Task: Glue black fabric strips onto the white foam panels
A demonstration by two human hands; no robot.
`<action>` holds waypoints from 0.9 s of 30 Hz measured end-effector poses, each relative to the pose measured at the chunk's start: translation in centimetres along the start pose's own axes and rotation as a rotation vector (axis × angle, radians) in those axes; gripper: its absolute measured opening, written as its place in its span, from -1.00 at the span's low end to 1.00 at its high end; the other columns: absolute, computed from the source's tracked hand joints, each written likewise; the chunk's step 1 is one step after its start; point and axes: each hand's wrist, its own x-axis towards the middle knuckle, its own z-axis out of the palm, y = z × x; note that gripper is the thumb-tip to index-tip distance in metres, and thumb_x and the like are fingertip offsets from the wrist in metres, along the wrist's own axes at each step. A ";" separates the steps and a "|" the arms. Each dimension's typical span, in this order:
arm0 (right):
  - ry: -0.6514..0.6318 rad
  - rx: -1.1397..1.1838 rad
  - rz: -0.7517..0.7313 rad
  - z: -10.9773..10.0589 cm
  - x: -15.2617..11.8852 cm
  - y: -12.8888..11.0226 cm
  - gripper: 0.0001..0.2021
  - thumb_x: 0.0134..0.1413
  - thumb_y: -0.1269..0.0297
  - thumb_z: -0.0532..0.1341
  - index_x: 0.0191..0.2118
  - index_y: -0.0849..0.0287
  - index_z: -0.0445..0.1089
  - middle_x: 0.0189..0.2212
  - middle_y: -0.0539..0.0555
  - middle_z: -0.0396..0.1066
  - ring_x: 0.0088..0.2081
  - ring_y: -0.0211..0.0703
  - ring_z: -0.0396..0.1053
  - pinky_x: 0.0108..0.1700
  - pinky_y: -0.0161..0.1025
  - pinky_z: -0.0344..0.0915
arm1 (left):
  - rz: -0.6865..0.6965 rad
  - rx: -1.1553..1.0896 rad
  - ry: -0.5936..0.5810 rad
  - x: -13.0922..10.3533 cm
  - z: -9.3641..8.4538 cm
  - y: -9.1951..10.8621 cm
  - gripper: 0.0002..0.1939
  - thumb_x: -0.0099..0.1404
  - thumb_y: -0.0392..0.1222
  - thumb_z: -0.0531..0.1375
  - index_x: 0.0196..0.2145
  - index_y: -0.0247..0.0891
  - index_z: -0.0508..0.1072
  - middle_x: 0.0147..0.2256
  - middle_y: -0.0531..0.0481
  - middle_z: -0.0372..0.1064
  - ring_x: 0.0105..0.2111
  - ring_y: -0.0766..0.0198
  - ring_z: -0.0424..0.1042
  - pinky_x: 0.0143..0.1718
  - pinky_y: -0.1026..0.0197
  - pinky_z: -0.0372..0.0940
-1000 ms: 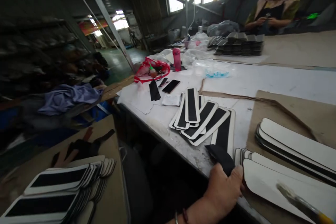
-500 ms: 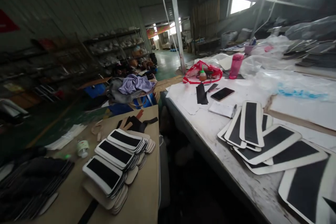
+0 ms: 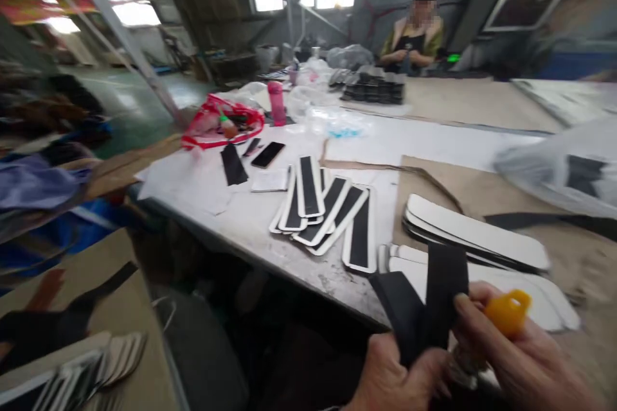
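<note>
Two hands are close by, holding black cloth up over the near edge of the desk. The left hand pinches it low down with its fingers. The right hand has its thumb on the other part, with its fingers bent around a yellow handle. I cannot tell if the cloth is one bent strip or two. Just past it lie white pads in piles. To their left, black-and-white pads overlap. Farther off are a phone, a red bag and a pink bottle. Far back is a person.
</note>
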 end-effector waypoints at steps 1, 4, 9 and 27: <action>-0.002 0.055 0.047 -0.8 0.2 -0.6 -0.70 0.05 -0.03 0.15 -0.38 0.13 0.23 -0.60 -0.11 0.15 -0.60 -0.33 0.13 -0.60 -0.36 0.20 | -0.016 -0.008 -0.034 0.0 -0.3 -0.3 -0.57 0.07 0.13 0.20 -0.50 -0.37 0.50 -0.61 -0.03 0.36 -0.61 0.33 0.31 -0.54 0.29 0.22; 0.046 0.090 0.072 -3.6 1.3 -1.6 -0.64 -0.02 -0.12 0.15 -0.40 0.10 0.20 -0.59 -0.09 0.12 -0.59 -0.31 0.07 -0.62 -0.36 0.13 | -0.093 -0.063 0.076 0.0 -1.7 -0.6 -0.51 0.03 0.20 0.21 -0.40 -0.37 0.46 -0.61 -0.01 0.35 -0.62 0.33 0.30 -0.54 0.28 0.22; -0.105 -0.201 0.064 -6.9 3.5 -1.7 -0.59 -0.02 -0.16 0.11 -0.45 0.14 0.28 -0.55 -0.03 0.17 -0.51 -0.25 0.11 -0.52 -0.33 0.14 | -0.032 0.029 0.305 2.3 -3.1 0.7 -0.58 0.08 0.14 0.21 -0.43 -0.35 0.40 -0.65 0.10 0.24 -0.64 0.39 0.22 -0.55 0.31 0.16; -0.512 -0.764 -0.126 -1.2 11.3 1.3 -0.72 0.15 0.14 0.01 -0.41 0.17 0.36 -0.43 0.11 0.46 -0.41 -0.16 0.34 -0.34 -0.30 0.15 | -0.081 0.272 0.293 8.0 -2.2 1.6 -0.64 0.13 0.09 0.15 -0.50 -0.30 0.37 -0.71 0.04 0.29 -0.69 0.30 0.24 -0.62 0.25 0.15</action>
